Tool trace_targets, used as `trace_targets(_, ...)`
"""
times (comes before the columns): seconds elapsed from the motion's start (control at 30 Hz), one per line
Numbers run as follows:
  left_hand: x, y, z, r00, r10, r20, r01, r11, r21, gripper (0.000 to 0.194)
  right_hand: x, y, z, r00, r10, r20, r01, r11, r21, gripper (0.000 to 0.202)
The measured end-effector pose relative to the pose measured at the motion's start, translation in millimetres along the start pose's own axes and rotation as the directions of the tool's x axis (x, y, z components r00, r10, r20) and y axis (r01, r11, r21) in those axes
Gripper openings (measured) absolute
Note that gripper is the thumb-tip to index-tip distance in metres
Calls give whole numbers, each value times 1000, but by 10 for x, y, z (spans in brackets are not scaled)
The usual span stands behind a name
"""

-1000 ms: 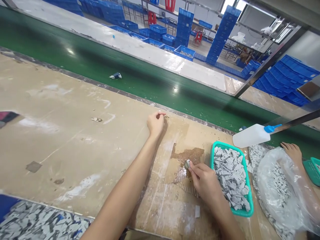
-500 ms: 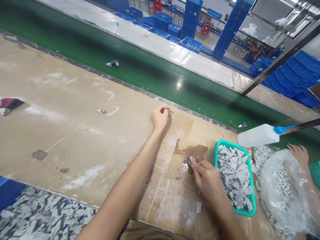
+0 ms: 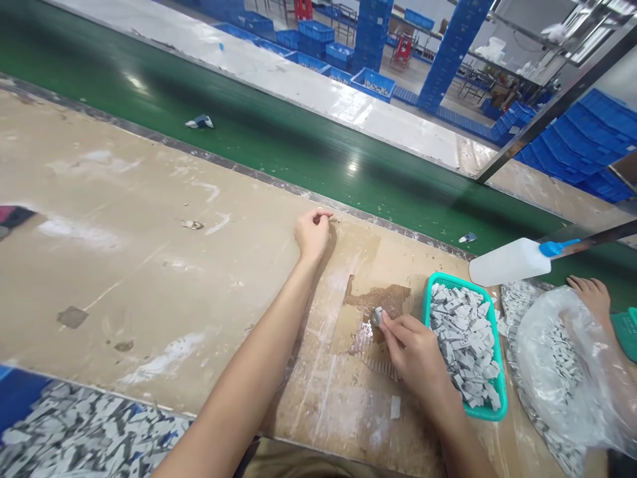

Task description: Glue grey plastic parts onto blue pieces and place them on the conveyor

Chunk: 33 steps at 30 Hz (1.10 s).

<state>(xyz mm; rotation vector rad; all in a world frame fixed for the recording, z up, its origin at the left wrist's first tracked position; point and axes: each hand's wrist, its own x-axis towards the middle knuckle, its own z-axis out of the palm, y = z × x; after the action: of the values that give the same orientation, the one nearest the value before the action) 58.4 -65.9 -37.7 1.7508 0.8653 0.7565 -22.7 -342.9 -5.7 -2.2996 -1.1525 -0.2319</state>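
Observation:
My right hand (image 3: 411, 342) pinches a small grey-white piece (image 3: 377, 316) over a wet, glossy brown patch (image 3: 393, 300) on the worn tabletop. Further up, close to the table's far edge, my left hand (image 3: 313, 234) rests with its fingers curled together; whatever they hold, if anything, is too small to make out. A teal basket (image 3: 502, 398) full of grey and white pieces stands just right of my right hand.
A white bottle (image 3: 510, 262) with a blue nozzle lies behind the basket. On the right are a clear plastic bag (image 3: 535, 338) of pieces and another person's hand (image 3: 592, 299). A green conveyor belt (image 3: 279, 156) runs beyond the table. More pieces (image 3: 89, 431) fill a blue bin at lower left.
The view has shifted slightly. Scraps on the green belt have moved left relative to the table. Both my hands keep nearly the same places and grips.

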Motion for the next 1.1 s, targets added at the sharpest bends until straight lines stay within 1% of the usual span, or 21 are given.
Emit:
trace_targets(0.07, -4, 17, -8, 1000, -2, 3, 2, 1000, 5, 30, 10, -7, -22, 999, 28, -22, -27, 998, 48, 30)
trace_targets(0.17, -12, 43, -27, 1000, -6, 12, 6, 1000, 19, 31, 13, -8, -33, 998, 68, -16, -66, 995, 74, 30)
trace_targets(0.27, -51, 93, -32, 999, 2, 45, -7, 994, 111, 31, -1, 3, -13, 996, 92, 6, -92, 995, 41, 33)
trace_targets(0.33, -106, 169, 2, 995, 48, 88, -64, 981, 185, 31, -8, 11, 7, 994, 101, 43, -102, 995, 6, 32)
trace_targets(0.4, -184, 301, 95, 976, 123, 178, -162, 961, 225, 32, -2, 15, 17, 991, 105, 89, -102, 994, -41, 30)
trace_targets(0.43, -230, 389, 171, 955, 165, 248, -225, 946, 234, 31, 7, 15, 15, 988, 106, 109, -100, 993, -67, 29)
trace_targets(0.47, -279, 489, 271, 921, 206, 330, -292, 928, 234, 31, 19, 14, 8, 986, 112, 126, -100, 990, -96, 30)
trace_targets(0.5, -330, 598, 395, 876, 244, 416, -358, 907, 223, 30, 33, 12, -4, 983, 119, 143, -101, 987, -124, 31)
trace_targets(0.53, -381, 710, 543, 821, 274, 501, -420, 884, 204, 30, 47, 9, -20, 978, 128, 165, -104, 984, -147, 32)
trace_targets(0.6, -479, 921, 901, 692, 310, 652, -525, 836, 160, 29, 72, 2, -61, 964, 147, 220, -109, 979, -174, 32)
trace_targets(0.63, -523, 1011, 1100, 633, 313, 708, -562, 815, 142, 29, 79, -2, -81, 957, 153, 246, -110, 978, -178, 30)
trace_targets(0.67, -562, 1086, 1304, 585, 309, 750, -591, 796, 133, 29, 84, -5, -99, 952, 158, 264, -113, 977, -179, 27)
trace_targets(0.7, -595, 1147, 1506, 550, 304, 778, -613, 780, 128, 30, 84, -8, -114, 948, 160, 275, -114, 978, -173, 26)
trace_targets(0.73, -622, 1194, 1698, 530, 303, 792, -627, 769, 126, 31, 83, -10, -124, 947, 161, 278, -118, 979, -164, 25)
trace_targets(0.77, -643, 1228, 1874, 522, 305, 797, -634, 764, 123, 33, 80, -11, -131, 947, 163, 276, -124, 980, -155, 24)
trace_targets(0.83, -670, 1262, 2160, 527, 316, 789, -631, 767, 114, 36, 74, -8, -135, 951, 161, 266, -125, 981, -145, 25)
trace_targets(0.9, -685, 1255, 2350, 536, 324, 780, -611, 786, 94, 36, 71, -2, -136, 954, 149, 260, -114, 983, -146, 25)
trace_targets(0.93, -690, 1239, 2410, 537, 323, 780, -594, 801, 77, 35, 71, 2, -138, 954, 145, 262, -110, 983, -145, 24)
trace_targets(1.0, -698, 1196, 2470, 532, 311, 788, -545, 838, 37, 29, 72, 8, -145, 952, 142, 272, -109, 985, -136, 19)
trace_targets(1.07, -703, 1159, 2462, 543, 302, 784, -480, 877, -5, 22, 73, 14, -150, 949, 149, 279, -116, 985, -131, 17)
trace_targets(1.1, -701, 1151, 2434, 560, 300, 772, -441, 897, -28, 20, 74, 17, -150, 948, 150, 282, -116, 984, -132, 17)
